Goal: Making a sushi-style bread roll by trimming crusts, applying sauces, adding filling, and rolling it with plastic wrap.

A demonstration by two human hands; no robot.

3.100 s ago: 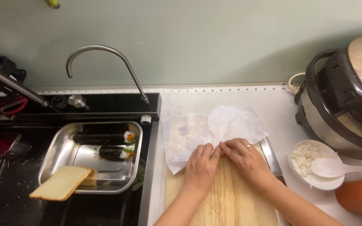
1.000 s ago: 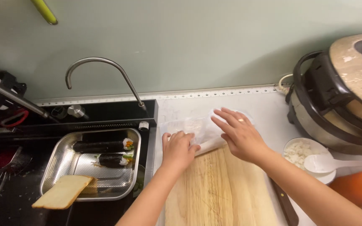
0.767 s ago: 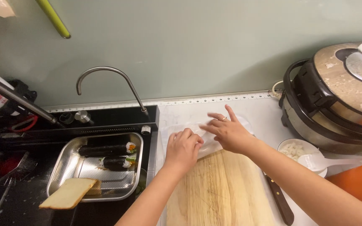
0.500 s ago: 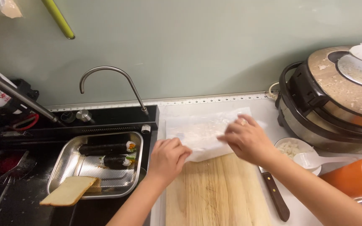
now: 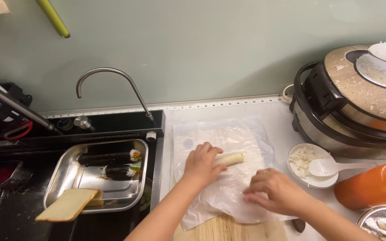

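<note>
**Hands lay a pale roll on a clear plastic sheet beside the sink**

A person stands at a kitchen counter, seen from above. A sheet of clear plastic wrap (image 5: 228, 169) lies spread flat on the counter, just to the right of the black sink (image 5: 112, 129), with its near edge over a wooden cutting board (image 5: 228, 230).

The left hand (image 5: 202, 163) rests on the middle of the wrap, fingers curled loosely over one end of a pale, cream-coloured roll (image 5: 229, 158). It covers and touches the roll rather than clamping it. The right hand (image 5: 275, 192) lies farther from the sink, palm down with fingers spread, pressing the wrap flat near its near edge; it holds nothing.

The step in hand appears to be setting the roll in place on the wrap. Wrapping it would call for a corner of the film to be lifted free.

In the sink, a steel tray (image 5: 68, 178) holds two dark seaweed rolls (image 5: 112, 164). Well to the right of the sink stand a rice cooker (image 5: 362, 102) and a small bowl (image 5: 311, 176) with a white spoon.
</note>
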